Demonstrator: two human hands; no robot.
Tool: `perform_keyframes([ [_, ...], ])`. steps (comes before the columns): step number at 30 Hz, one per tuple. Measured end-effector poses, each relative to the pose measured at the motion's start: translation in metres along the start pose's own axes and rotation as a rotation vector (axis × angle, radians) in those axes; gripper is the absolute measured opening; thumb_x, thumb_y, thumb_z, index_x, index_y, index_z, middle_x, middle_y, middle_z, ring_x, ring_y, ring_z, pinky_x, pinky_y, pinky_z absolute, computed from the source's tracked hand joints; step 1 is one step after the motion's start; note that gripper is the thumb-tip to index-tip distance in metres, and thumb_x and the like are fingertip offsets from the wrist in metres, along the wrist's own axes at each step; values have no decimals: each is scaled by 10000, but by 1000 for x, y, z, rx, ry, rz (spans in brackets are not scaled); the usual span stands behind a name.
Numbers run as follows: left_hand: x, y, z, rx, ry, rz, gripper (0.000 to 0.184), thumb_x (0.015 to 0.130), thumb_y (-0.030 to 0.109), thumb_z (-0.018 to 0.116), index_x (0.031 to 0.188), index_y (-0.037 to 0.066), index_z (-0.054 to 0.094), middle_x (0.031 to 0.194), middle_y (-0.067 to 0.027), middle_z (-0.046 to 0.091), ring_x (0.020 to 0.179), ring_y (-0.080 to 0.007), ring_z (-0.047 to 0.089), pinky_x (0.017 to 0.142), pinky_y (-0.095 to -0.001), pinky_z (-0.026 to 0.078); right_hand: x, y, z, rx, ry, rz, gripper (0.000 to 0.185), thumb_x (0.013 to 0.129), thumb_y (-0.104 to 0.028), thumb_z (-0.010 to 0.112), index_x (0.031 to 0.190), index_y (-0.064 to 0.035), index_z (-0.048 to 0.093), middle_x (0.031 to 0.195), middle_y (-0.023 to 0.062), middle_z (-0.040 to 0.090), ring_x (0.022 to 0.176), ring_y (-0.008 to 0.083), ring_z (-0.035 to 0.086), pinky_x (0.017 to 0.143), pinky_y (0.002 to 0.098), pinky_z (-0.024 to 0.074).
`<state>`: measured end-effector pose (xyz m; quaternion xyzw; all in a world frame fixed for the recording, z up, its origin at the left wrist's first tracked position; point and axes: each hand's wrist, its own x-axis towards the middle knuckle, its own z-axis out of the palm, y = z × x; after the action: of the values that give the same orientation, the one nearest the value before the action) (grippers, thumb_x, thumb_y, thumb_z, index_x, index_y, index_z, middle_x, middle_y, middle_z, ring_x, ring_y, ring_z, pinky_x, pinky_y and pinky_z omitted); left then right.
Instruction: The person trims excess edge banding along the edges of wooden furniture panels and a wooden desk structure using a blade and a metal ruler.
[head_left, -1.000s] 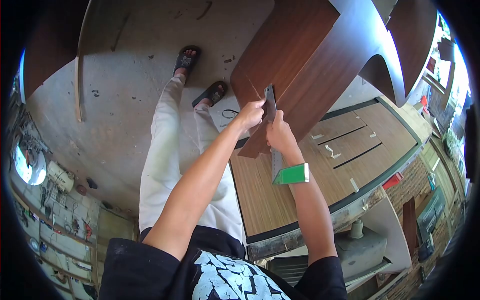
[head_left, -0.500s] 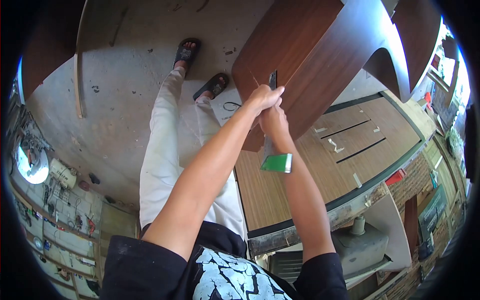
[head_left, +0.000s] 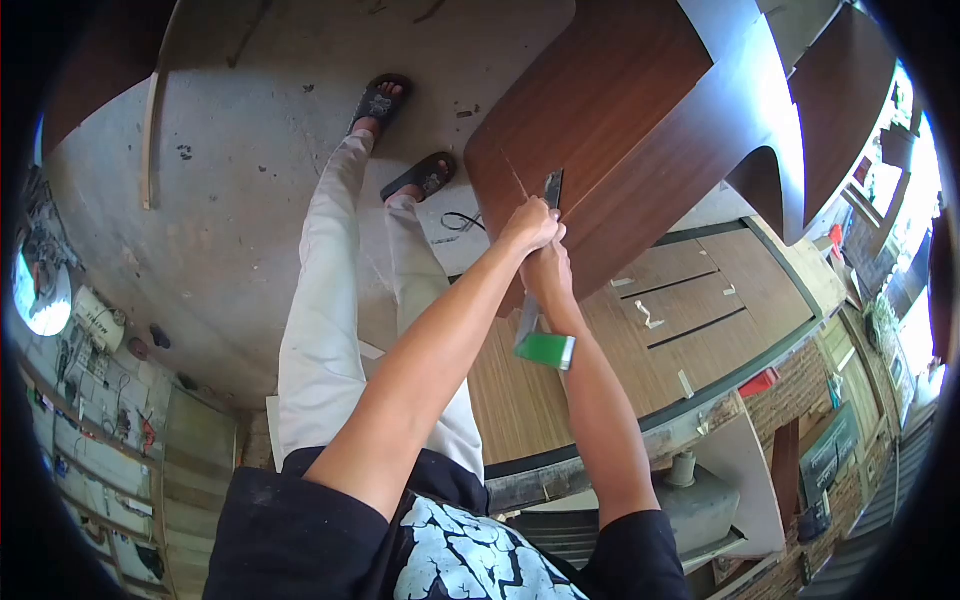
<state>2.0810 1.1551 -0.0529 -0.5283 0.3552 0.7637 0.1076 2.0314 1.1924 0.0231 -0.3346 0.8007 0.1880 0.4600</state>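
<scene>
A brown wood panel piece [head_left: 600, 130] with a thin pale line on it lies in front of me. Over its near end, my left hand [head_left: 532, 225] is closed, its fingers beside the dark end of a metal square [head_left: 554, 188]; whatever the fingers pinch is too small to make out. Just below and touching it, my right hand [head_left: 549, 272] wraps around the metal square. The square's green handle [head_left: 545, 349] hangs by my right forearm.
A wood-grain panel with dark edging [head_left: 700, 300] lies to the right, with dark slots and tape bits. Below it is a grey metal basin [head_left: 700, 505]. A wooden strip [head_left: 149, 140] lies on the floor at left. Tools fill the lower left.
My left hand has moved from the upper part of the square down against my right hand. The green handle has shifted left and slightly up. The whole view has shifted a little.
</scene>
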Motion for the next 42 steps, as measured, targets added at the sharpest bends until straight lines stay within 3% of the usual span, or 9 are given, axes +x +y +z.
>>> perform_keyframes([
  [6,-11,-6,13,145,166,48,396,841,304,482,767,-59,620,837,-281,601,832,-366,622,719,-428,459,-11,13,-16,-30,-242,80,654,645,14,630,1173,-7,246,904,288,608,900,425,585,777,480,476],
  [11,-12,-17,11,-245,-53,-104,344,870,262,465,891,-51,605,860,-285,605,860,-391,609,712,-460,454,-13,4,3,-56,-99,53,398,786,-141,554,1063,-7,301,931,300,589,914,462,561,762,517,456],
  [19,17,-75,57,-12,12,69,326,802,230,516,987,-31,578,945,-288,586,930,-403,578,771,-479,461,-6,28,21,-138,-178,-106,445,759,-116,570,1089,27,308,944,279,604,905,437,582,775,486,475],
  [20,-7,-41,26,-121,47,7,296,778,219,526,920,-30,602,908,-293,591,893,-406,591,742,-479,465,-5,19,23,23,-196,116,400,767,-145,565,1039,41,338,938,295,596,910,447,574,772,489,472],
  [32,-11,-63,21,-126,-63,-86,338,856,268,505,843,-50,618,861,-290,599,855,-386,607,721,-449,455,-30,12,22,-57,-129,14,399,804,-197,552,1046,1,305,888,299,598,865,462,580,750,513,470],
  [33,-38,-37,5,64,-29,14,322,878,212,486,721,-51,587,699,-207,607,678,-286,605,645,-412,446,-32,12,17,-83,-172,1,404,797,-191,561,1039,5,304,888,300,597,861,462,581,746,517,469],
  [37,-35,-54,11,-111,123,126,304,862,210,494,748,-59,579,793,-236,612,765,-295,604,691,-399,429,-26,6,28,-58,-167,-6,405,784,-152,562,1037,11,292,878,303,596,841,462,585,723,525,470],
  [40,-34,-55,3,-99,-67,-74,308,857,223,512,739,-53,579,638,-181,592,615,-206,564,615,-409,429,-41,10,27,-117,-131,-11,351,801,-143,523,1025,-2,293,839,289,604,811,458,592,696,522,478],
  [42,-48,-59,6,-106,6,29,323,846,249,537,777,-60,604,816,-281,601,813,-341,623,672,-419,450,-42,11,25,-148,-181,-28,377,781,-127,561,1009,15,296,824,302,596,794,464,590,680,518,476],
])
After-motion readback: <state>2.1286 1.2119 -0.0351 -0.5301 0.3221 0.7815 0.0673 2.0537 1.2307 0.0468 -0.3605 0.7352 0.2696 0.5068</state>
